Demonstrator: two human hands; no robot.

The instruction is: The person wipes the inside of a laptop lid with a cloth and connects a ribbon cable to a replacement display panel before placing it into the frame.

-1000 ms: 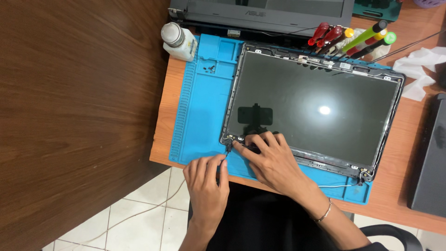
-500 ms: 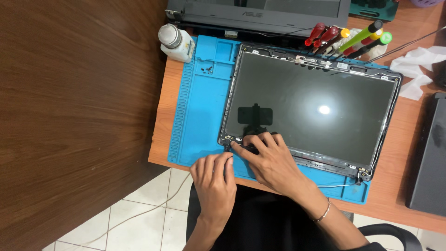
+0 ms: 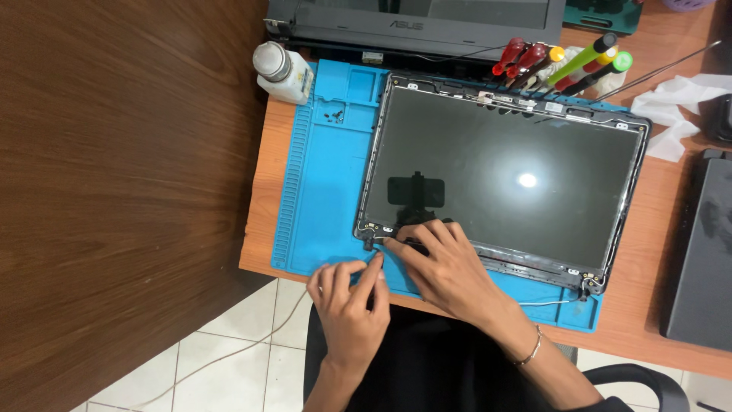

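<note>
A: What's blocked from view?

B: The laptop base [image 3: 415, 23] is cut off at the top edge. A dark slab [image 3: 701, 259] runs off the right edge. The display panel [image 3: 503, 175] lies glass-up on the blue mat [image 3: 324, 191], and glare plus a reflection hide any detail on it.

A: Hands?

B: My right hand [image 3: 446, 267] covers the panel's near-left corner, fingers spread and pressing on the bezel. I can't tell if anything's pinched under it. My left hand [image 3: 351, 305] sits just beside it on the mat edge, fingers loosely curled, index touching the hinge corner [image 3: 370, 240], gripping nothing I can see.

A: Containers, labels?

B: A white bottle [image 3: 280, 72] stands at the mat's far-left corner, label unreadable. Screwdrivers [image 3: 560, 65] with red, yellow and green handles lie behind the panel. Small screws [image 3: 334, 116] sit in a mat tray, too tiny to count.
</note>
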